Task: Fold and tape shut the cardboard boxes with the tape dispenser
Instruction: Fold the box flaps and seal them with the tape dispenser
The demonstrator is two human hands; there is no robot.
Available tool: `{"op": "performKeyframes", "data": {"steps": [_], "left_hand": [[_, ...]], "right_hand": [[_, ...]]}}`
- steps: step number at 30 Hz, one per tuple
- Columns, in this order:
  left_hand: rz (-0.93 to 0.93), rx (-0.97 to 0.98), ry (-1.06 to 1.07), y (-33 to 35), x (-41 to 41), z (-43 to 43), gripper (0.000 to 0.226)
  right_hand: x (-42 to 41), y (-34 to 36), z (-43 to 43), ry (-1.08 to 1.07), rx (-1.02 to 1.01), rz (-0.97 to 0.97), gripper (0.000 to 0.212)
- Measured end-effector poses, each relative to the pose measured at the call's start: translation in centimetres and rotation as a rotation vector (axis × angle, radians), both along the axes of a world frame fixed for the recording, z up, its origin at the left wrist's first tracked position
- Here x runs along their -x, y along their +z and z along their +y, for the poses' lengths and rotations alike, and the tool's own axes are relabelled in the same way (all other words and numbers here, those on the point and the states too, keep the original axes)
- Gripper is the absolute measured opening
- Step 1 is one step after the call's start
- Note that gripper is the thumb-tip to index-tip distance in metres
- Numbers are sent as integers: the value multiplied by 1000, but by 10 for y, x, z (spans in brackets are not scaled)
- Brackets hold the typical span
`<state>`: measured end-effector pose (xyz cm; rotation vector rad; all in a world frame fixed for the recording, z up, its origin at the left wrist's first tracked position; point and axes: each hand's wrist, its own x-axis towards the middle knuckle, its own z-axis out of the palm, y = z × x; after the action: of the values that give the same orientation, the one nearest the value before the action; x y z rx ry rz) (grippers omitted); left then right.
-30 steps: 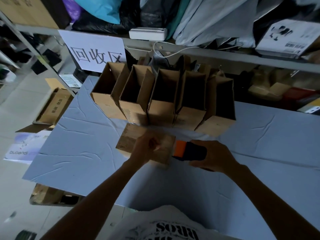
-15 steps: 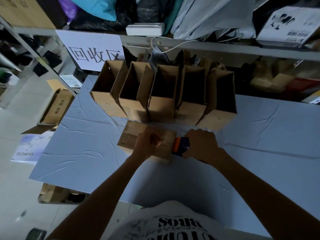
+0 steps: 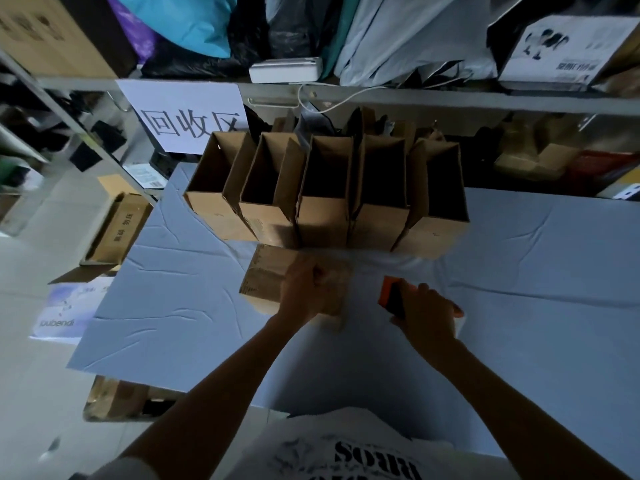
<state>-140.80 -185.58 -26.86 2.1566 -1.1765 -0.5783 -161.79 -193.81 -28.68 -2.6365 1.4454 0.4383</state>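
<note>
Right grip (image 3: 426,313), wrapped round tape dispenser (image 3: 391,294), had pulled rightward off cardboard box (image 3: 266,278), now apart. Left grip (image 3: 310,289) stayed curled on box top; hold unclear.

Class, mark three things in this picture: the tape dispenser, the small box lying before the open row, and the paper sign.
tape dispenser (image 3: 394,297): head view, black body beside its orange edge.
small box (image 3: 265,278): head view, its bare left end.
paper sign (image 3: 187,98): head view, white area above the characters.

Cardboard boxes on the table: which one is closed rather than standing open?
The box nearest the person, lying low under the left hand; the five boxes behind it stand in a row with tops open.
</note>
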Motion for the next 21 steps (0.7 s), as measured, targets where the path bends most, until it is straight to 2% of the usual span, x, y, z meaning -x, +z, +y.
{"op": "performKeyframes", "data": {"steps": [4,6,9,13,15,16,18,20,21], "left_hand": [[-156,-180,-38,0,8,-8,50],[-130,-177,-31,1,7,-11,44],[110,-84,4,2,-6,-9,14],[146,-21,-67,11,-23,7,18],[106,45,-54,13,-25,14,18],[46,77,-12,13,-27,17,19],[-117,91,134,12,-36,22,25],[-189,62,280,12,-49,27,35],[-184,43,323,12,-56,29,38]], "right_hand": [[-3,-13,-5,-26,-34,-67,75],[-1,-23,2,16,-33,-13,75],[1,-39,13,45,-112,-29,65],[-7,-37,19,-27,-179,13,70],[-19,-21,21,-19,-52,33,73],[-28,-10,22,6,20,8,70],[-49,6,29,84,122,-186,49],[-72,17,40,43,-8,-359,31],[-84,21,43,-49,-136,-392,33]]}}
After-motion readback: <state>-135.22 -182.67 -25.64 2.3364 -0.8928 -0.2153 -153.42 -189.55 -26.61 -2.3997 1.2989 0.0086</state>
